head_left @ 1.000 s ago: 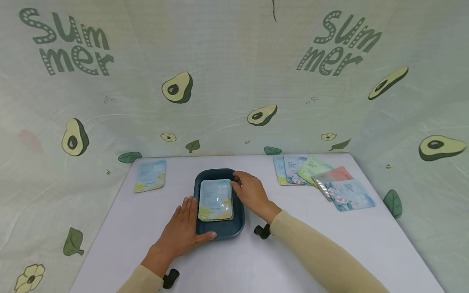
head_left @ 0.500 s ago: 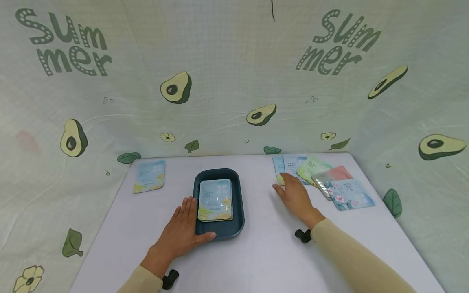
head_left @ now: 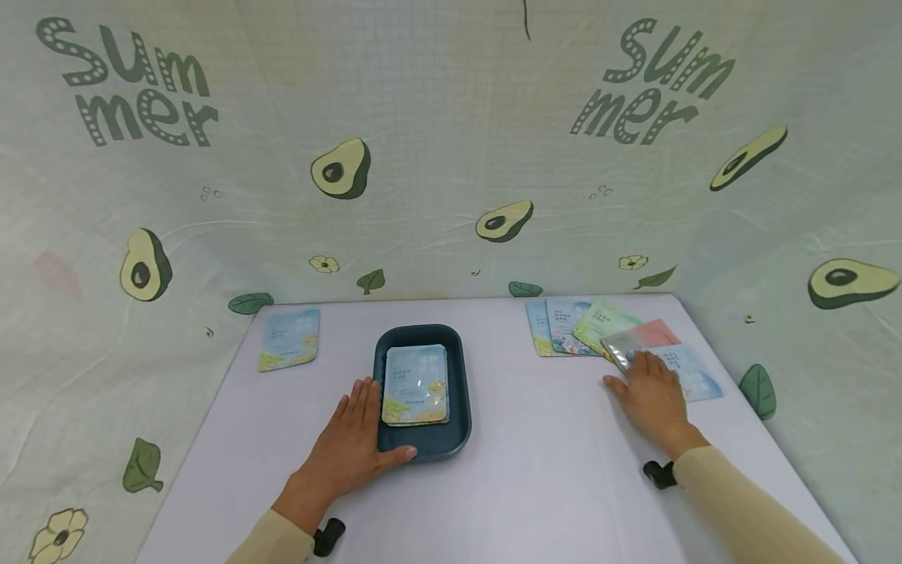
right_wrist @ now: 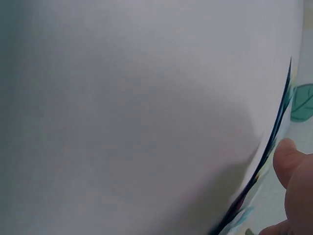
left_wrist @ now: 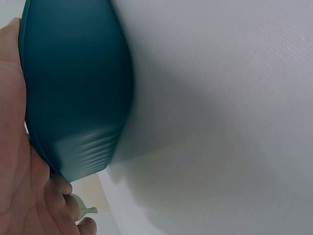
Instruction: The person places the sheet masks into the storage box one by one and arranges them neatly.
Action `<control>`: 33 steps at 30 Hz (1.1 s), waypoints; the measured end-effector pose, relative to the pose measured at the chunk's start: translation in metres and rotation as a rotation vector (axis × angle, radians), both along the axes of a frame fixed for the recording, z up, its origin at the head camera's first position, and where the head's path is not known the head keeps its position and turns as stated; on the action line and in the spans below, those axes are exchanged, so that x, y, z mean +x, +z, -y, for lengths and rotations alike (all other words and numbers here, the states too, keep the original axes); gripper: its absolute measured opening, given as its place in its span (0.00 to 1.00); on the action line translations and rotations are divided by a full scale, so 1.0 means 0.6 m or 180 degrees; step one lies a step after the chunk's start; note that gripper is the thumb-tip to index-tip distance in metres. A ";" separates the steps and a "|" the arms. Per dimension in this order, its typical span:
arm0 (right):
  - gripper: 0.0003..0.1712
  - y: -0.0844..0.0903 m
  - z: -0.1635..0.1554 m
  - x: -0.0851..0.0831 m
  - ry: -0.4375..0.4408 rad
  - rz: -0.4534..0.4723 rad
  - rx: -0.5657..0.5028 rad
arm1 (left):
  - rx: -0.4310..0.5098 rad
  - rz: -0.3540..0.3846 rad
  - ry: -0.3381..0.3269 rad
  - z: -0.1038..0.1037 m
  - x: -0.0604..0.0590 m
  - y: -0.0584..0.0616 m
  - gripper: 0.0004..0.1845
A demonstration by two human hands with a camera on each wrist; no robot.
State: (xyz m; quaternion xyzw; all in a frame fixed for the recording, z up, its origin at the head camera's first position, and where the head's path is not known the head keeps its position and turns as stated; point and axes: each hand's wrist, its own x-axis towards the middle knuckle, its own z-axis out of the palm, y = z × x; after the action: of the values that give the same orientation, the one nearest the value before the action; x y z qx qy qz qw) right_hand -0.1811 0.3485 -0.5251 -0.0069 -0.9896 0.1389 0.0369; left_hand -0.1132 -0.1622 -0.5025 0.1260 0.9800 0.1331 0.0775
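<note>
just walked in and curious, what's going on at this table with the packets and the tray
A person works at a white table with flat foil sachets. The left hand rests flat against the near left side of a dark blue plastic tray, which holds a stack of light blue sachets. The right hand lies open on a light blue sachet with pink flowers in the fanned pile of sachets at the right. One more blue sachet lies alone at far left.

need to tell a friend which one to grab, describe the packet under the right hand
On the white table, look at the fan of flat packets near the far right corner. The right hand rests on the nearest one, a pale blue packet; a silvery packet lies just behind it.
</note>
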 end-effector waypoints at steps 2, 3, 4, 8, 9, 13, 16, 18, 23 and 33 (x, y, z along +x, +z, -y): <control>0.55 -0.003 -0.018 0.006 -0.0101 0.0111 0.0047 | 0.0004 -0.0001 -0.0004 0.000 0.000 0.001 0.71; 0.56 -0.003 -0.025 0.009 -0.0147 0.0147 0.0050 | 0.0006 -0.0003 -0.0004 0.000 0.000 0.000 0.71; 0.58 -0.004 -0.031 0.012 -0.0188 0.0199 0.0057 | 0.0006 -0.0003 -0.0006 -0.001 0.000 0.001 0.71; 0.62 -0.009 -0.050 0.023 -0.0329 0.0305 0.0068 | 0.0007 -0.0008 -0.0014 -0.001 0.000 0.001 0.71; 0.63 -0.010 -0.053 0.025 -0.0356 0.0338 0.0070 | 0.0007 -0.0009 -0.0015 -0.001 0.000 0.001 0.71; 0.66 -0.017 -0.061 0.026 -0.0410 0.0498 0.0083 | 0.0006 -0.0014 -0.0017 0.000 -0.001 0.000 0.71; 0.66 -0.019 -0.060 0.024 -0.0392 0.0562 0.0079 | -0.0002 -0.0035 -0.0017 0.000 0.000 -0.002 0.71; 0.66 -0.019 -0.057 0.023 -0.0377 0.0592 0.0073 | -0.0007 -0.0052 -0.0019 0.001 0.000 -0.003 0.71; 0.65 -0.017 -0.050 0.022 -0.0349 0.0641 0.0043 | -0.0026 -0.0050 -0.0023 0.001 0.000 -0.005 0.72; 0.62 -0.018 -0.030 0.019 -0.0123 0.0579 -0.0038 | 0.0003 0.0002 -0.0002 0.001 0.000 -0.004 0.73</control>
State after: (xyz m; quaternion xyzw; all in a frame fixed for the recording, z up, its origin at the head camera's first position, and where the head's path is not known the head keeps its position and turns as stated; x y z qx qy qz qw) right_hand -0.1696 0.3668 -0.5356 -0.0388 -0.9877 0.1429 -0.0505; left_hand -0.1133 -0.1625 -0.5049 0.1264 0.9799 0.1336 0.0778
